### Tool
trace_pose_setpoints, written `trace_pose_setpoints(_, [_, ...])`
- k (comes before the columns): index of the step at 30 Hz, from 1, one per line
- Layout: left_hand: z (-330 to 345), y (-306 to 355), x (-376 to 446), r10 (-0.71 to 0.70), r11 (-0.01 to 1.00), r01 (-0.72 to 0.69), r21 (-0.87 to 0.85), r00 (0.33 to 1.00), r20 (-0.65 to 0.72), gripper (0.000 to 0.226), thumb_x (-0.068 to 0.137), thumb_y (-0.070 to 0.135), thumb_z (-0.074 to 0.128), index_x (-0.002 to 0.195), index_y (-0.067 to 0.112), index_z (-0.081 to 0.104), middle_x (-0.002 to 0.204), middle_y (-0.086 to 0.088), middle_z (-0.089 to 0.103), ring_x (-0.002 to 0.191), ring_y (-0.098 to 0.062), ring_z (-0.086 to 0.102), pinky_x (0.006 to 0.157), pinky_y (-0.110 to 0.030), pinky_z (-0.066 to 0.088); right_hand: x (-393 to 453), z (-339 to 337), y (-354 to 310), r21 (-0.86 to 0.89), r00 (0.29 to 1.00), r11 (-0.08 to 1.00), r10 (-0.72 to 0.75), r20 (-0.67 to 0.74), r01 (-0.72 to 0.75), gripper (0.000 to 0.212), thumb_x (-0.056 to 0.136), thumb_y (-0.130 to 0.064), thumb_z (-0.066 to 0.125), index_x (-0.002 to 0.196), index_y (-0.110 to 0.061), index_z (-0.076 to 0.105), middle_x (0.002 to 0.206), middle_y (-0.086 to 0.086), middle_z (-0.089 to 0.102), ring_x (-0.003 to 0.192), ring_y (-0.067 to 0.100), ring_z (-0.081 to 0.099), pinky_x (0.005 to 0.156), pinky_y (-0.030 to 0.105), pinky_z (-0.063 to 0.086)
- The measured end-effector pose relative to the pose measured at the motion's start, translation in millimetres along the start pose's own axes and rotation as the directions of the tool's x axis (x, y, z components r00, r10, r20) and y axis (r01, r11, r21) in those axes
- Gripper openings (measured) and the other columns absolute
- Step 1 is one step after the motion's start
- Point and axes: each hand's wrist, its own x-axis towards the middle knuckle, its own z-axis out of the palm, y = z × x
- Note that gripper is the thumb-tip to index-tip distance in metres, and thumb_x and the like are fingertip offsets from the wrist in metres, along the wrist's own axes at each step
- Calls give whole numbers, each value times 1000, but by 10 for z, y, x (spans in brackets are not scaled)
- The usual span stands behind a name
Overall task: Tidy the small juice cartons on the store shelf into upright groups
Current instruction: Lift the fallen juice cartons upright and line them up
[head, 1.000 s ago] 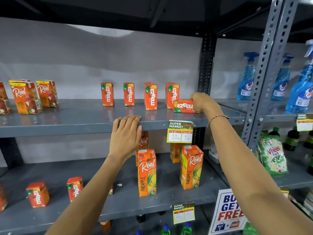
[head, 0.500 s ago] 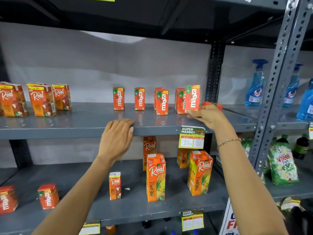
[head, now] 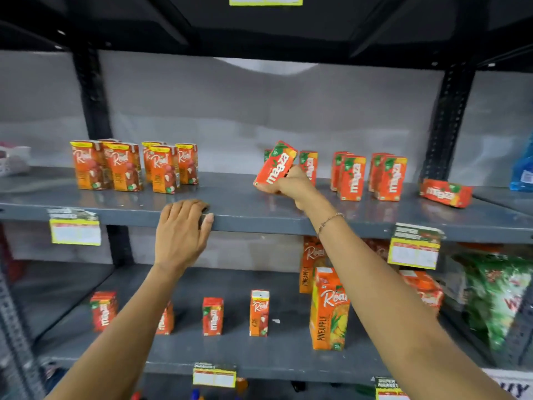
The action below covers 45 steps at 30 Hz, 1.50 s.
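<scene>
the right hand point(head: 291, 184) grips a small maaza carton point(head: 275, 164), its fingers clamped around the lower end, with the carton tilted to the right and lifted just above the grey upper shelf point(head: 236, 203). right of it stand more maaza cartons upright: a single one point(head: 308, 166) partly behind the hand, then a pair point(head: 349, 176), then another pair point(head: 389, 177). farther right one maaza carton point(head: 446, 193) lies flat on its side near the black upright post point(head: 450, 116). on the left part of the same shelf a group of real cartons point(head: 135, 166) stands upright, close together. the left hand point(head: 180, 235) rests on the shelf's near edge, fingers together and curled over the lip, holding nothing. on the lower shelf point(head: 259, 356) small cartons stand apart in a loose row point(head: 212, 316), and a tall real pineapple carton point(head: 328, 310) stands to their right, partly behind the right forearm. yellow price tags point(head: 75, 231) hang from the shelf edges.
</scene>
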Motion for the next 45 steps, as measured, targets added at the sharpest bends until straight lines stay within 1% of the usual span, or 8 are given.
trace_pose_setpoints(10, [116,-30,-42,-10,997,5,-76,998,-70,40,98,33,30,103,12,62,104,-5,66,94,-22,56,89,-33,33,440,257,58,-452,996,889,49,-76,-78,58,70,-15,79,121,-8,51,125,11,60,114,27,57,89,32,44])
trace_pose_setpoints(19, [82,2,-39,-35,984,9,-177,989,-145,39,99,24,29,97,10,66,99,-5,69,91,-21,60,89,-29,34,362,213,66,-439,996,896,83,16,-68,67,67,-29,82,124,-10,51,124,8,61,113,25,58,98,37,45])
trace_pose_setpoints(24, [101,113,-6,-116,982,84,-171,975,-189,39,99,24,28,90,12,64,93,-4,68,90,-16,50,89,-32,33,5,-85,77,-421,998,905,38,-43,-52,31,79,-37,70,87,-12,53,79,0,55,73,14,55,61,25,43])
trace_pose_setpoints(27, [128,356,30,-137,981,113,-156,978,-157,44,99,28,25,88,14,65,93,-4,69,93,-21,57,93,-36,32,-286,-469,103,-291,999,956,-37,-36,25,18,80,-27,71,88,-12,69,87,2,65,79,10,60,74,24,50])
trace_pose_setpoints(36, [301,1937,39,-3,970,-27,-242,992,-123,40,96,30,33,106,14,68,109,-2,69,108,-23,62,107,-43,27,-755,-2317,198,-15,892,994,-107,-439,112,7,76,-1,70,82,-6,69,75,10,66,61,9,64,70,24,53])
trace_pose_setpoints(39, [354,2464,104,72,965,-91,-246,994,-87,40,97,33,33,107,16,67,110,0,68,109,-21,60,107,-42,27,-721,-2820,320,-123,719,992,-115,-686,41,21,76,-5,69,96,0,71,74,9,69,48,-2,58,53,16,47])
trace_pose_setpoints(41, [401,2717,114,63,965,-82,-251,995,-82,38,97,34,34,107,16,65,110,1,67,109,-20,59,108,-42,25,-679,-3057,362,-260,615,962,-156,-773,-82,19,77,-12,68,94,-7,74,92,11,74,71,11,66,60,17,46])
trace_pose_setpoints(45, [526,2819,89,30,977,-58,-205,990,-138,37,98,34,32,107,16,64,111,0,66,107,-21,59,109,-43,23,-525,-3350,513,-505,763,757,-12,-646,-415,47,77,-34,72,104,3,63,112,18,66,107,32,60,81,32,45])
